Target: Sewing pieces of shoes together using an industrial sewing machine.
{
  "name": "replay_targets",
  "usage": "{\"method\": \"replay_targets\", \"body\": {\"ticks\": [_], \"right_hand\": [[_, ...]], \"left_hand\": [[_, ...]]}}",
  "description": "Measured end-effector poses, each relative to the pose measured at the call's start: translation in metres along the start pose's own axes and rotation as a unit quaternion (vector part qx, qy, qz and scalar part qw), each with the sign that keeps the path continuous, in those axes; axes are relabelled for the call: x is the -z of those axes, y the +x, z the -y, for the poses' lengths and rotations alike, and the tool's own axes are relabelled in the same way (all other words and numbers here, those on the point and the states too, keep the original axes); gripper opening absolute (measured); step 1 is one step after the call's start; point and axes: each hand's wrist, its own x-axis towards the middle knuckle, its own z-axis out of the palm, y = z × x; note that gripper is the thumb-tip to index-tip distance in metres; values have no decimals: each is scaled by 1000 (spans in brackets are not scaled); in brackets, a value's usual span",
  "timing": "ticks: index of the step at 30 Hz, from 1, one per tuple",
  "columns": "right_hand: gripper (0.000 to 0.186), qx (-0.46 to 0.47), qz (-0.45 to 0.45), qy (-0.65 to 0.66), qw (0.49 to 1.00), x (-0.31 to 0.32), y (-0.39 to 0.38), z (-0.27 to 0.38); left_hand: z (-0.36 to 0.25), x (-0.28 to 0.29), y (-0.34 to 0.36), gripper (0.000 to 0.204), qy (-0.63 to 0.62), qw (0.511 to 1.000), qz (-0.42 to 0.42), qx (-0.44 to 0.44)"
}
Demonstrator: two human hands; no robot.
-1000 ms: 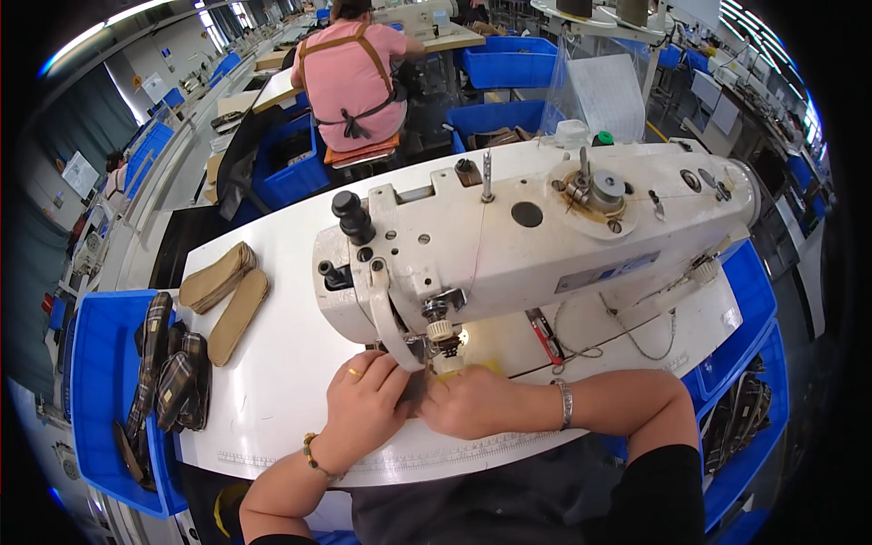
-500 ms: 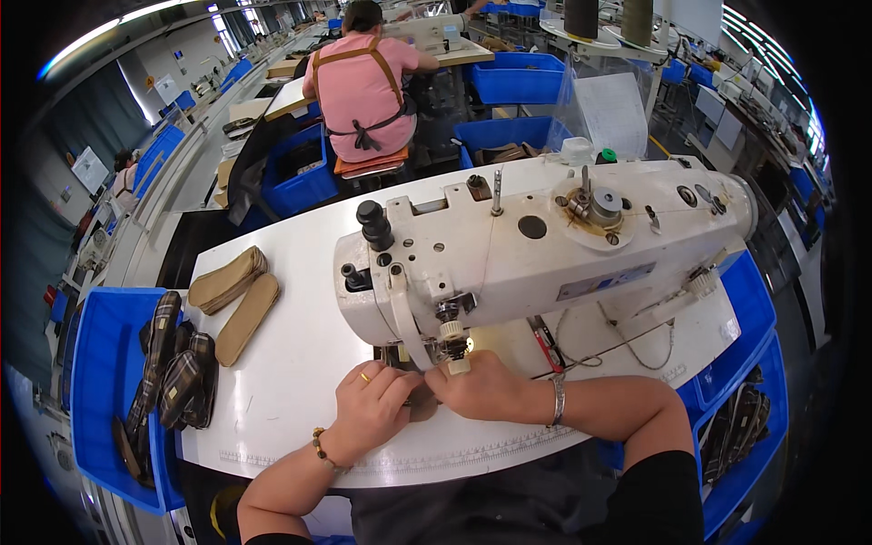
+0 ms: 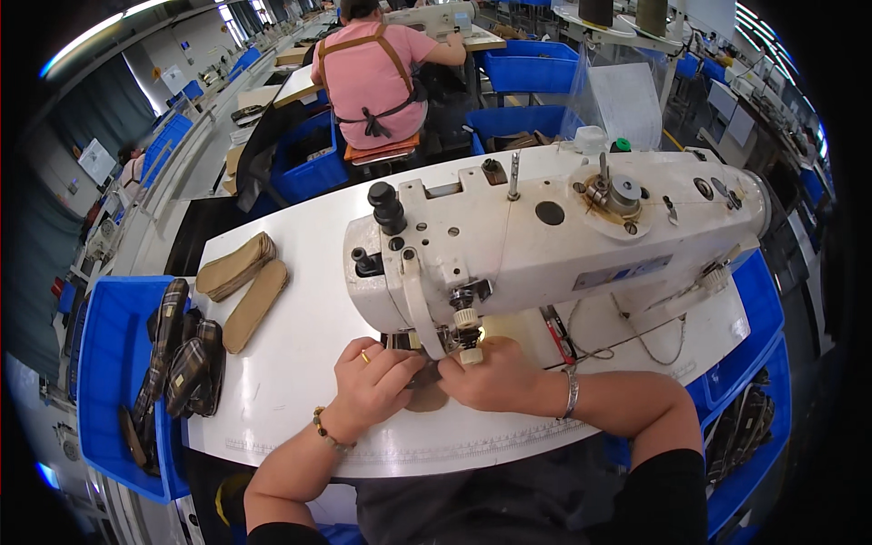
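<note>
Under the head of a white sewing machine (image 3: 536, 241), both my hands are closed on a brown sole-shaped piece (image 3: 427, 398) with darker cloth over it. My left hand (image 3: 374, 381), with a gold ring, pinches its left edge beside the presser foot. From the other side, my right hand (image 3: 495, 377) grips the piece close to the needle area. My fingers and the machine head hide most of the work and the stitching point. Several tan soles (image 3: 254, 307) lie on the white tabletop to the left, some of them stacked.
A blue bin (image 3: 123, 381) at the left edge holds plaid slippers (image 3: 193, 372). More plaid pieces (image 3: 740, 427) fill a blue bin at right. A red-and-black tool (image 3: 558, 334) and a cord lie beneath the machine arm. Ahead sits a co-worker in pink (image 3: 374, 86).
My view has shifted slightly, moving the scene rightward. Both hands remain at the needle area, with a little more of the brown piece showing between them. The co-worker's right arm now reaches out farther.
</note>
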Motion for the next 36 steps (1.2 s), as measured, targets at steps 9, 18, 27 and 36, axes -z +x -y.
{"method": "replay_targets", "body": {"ticks": [9,18,27,36], "right_hand": [[15,55,-9,-45,997,-7,-10,2],[15,83,17,-16,996,-7,-11,7],[13,77,61,-33,995,-5,-18,19],[19,81,114,-30,990,1,-17,24]], "left_hand": [[-5,7,9,38,-85,993,80,-9],[-9,11,2,43,-131,958,246,71],[-9,7,-3,38,-95,963,206,149],[-27,1,-2,37,38,986,159,-14]]}}
